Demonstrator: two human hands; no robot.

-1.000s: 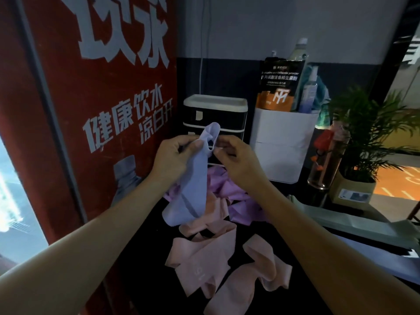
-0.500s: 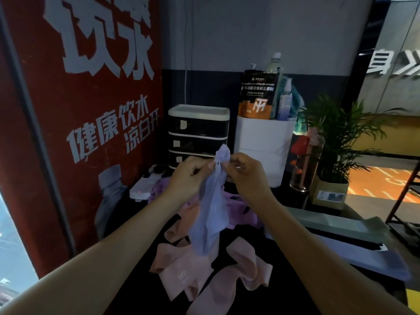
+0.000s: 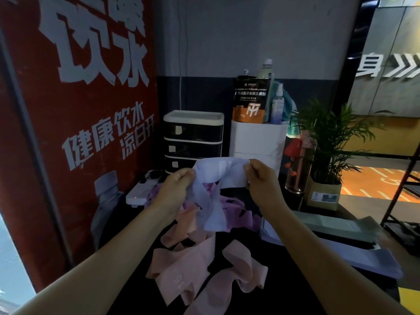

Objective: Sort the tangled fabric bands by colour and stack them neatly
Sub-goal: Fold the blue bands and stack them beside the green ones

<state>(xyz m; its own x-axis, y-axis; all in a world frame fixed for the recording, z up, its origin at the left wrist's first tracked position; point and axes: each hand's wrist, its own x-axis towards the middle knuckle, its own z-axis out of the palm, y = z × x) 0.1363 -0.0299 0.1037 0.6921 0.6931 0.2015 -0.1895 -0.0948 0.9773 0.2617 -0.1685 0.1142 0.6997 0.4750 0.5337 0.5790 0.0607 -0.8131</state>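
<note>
A pale blue fabric band (image 3: 218,178) is stretched between my hands above the dark table. My left hand (image 3: 177,187) pinches its left end and my right hand (image 3: 261,178) pinches its right end. The rest of the band hangs down twisted between them. Below lie several pink bands (image 3: 188,269) in a loose tangle near the front. Purple bands (image 3: 238,212) lie behind them, partly hidden by the hanging blue band. Two flat stacks, a grey-green one (image 3: 329,226) and a pale blue one (image 3: 354,255), lie at the right.
A red poster wall (image 3: 79,110) stands close on the left. Behind the bands stand a black and white drawer unit (image 3: 193,142), a white bin (image 3: 256,142) with bottles, a white power strip (image 3: 143,189), a glass bottle (image 3: 300,164) and a potted plant (image 3: 329,155).
My hands have moved apart and pulled the pale blue band's top edge out wide. Before, both hands pinched it close together at one point.
</note>
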